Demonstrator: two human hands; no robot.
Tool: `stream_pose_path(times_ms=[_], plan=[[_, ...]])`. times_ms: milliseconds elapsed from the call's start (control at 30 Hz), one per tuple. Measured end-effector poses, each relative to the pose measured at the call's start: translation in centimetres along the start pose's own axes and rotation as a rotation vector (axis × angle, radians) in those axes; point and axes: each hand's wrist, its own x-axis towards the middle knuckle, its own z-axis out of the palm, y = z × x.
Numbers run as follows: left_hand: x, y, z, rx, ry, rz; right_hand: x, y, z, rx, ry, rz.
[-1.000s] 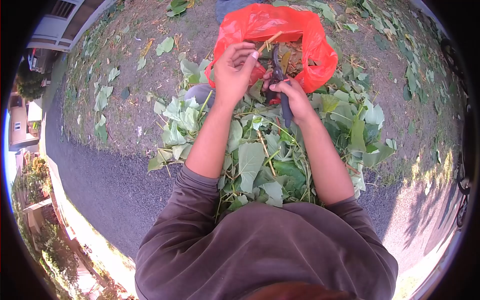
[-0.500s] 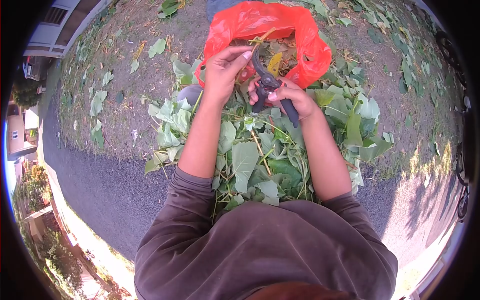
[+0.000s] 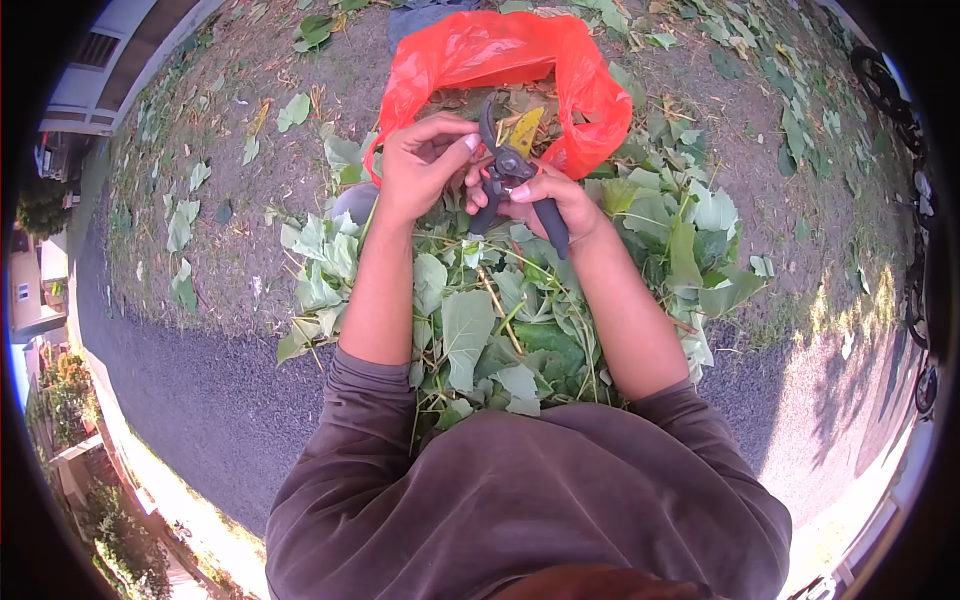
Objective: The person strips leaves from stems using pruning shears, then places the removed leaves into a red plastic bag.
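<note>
My right hand (image 3: 560, 200) is wrapped round the dark handles of a pair of pruning shears (image 3: 513, 163), which are spread apart. Their curved blade points away from me, over the mouth of a red plastic bag (image 3: 480, 45). Close beside the blade is my left hand (image 3: 425, 165), with thumb and index finger nearly pinched together; whatever is between them, if anything, is hidden. Inside the bag lie brown plant scraps and a yellow leaf (image 3: 526, 130). Below my hands, a heap of green leaves and stems (image 3: 467, 335) fills the space between my forearms.
More cut leaves (image 3: 690, 235) are piled to the right of the bag. Loose leaves litter the bare soil (image 3: 270, 190) on both sides. Dark asphalt (image 3: 200, 380) runs nearer me, with a building at far left and wheels at the right edge.
The pale stem that stuck up by the shears' blade and my left fingers is no longer visible. The hands, shears and bag appear slightly further left and lower as the view shifted.
</note>
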Motion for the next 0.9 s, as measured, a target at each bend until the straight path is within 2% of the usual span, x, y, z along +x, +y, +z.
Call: stream_pose_path(times_ms=[233, 467, 567, 633, 700, 767, 833, 900], plan=[[0.3, 0.3, -0.2, 0.078, -0.071, 0.106, 0.2, 1.2, 0.0, 0.008, 0.027, -0.081], [0.2, 0.0, -0.1, 0.269, 0.000, 0.160, 0.3, 1.4, 0.5, 0.042, 0.062, -0.053], [0.5, -0.6, 0.0, 0.318, 0.050, 0.154, 0.5, 1.6, -0.1, 0.100, 0.077, -0.012], [0.7, -0.7, 0.3, 0.337, 0.076, 0.154, 0.8, 2.7, -1.7, 0.337, 0.066, 0.043], [0.7, -0.7, 0.5, 0.391, 0.108, 0.043, 0.9, 3.0, -2.3, 0.353, 0.076, 0.055], [0.7, -1.4, 0.4, 0.495, 0.134, 0.036, 1.0, 3.0, -2.2, 0.369, 0.086, 0.065], [0.9, -1.8, 0.2, 0.600, 0.162, 0.030, 1.3, 2.4, -1.0, 0.335, 0.180, -0.016], [0.9, -1.9, -0.2, 0.662, 0.255, -0.065, 1.5, 2.6, -1.1, 0.339, 0.217, -0.036]])
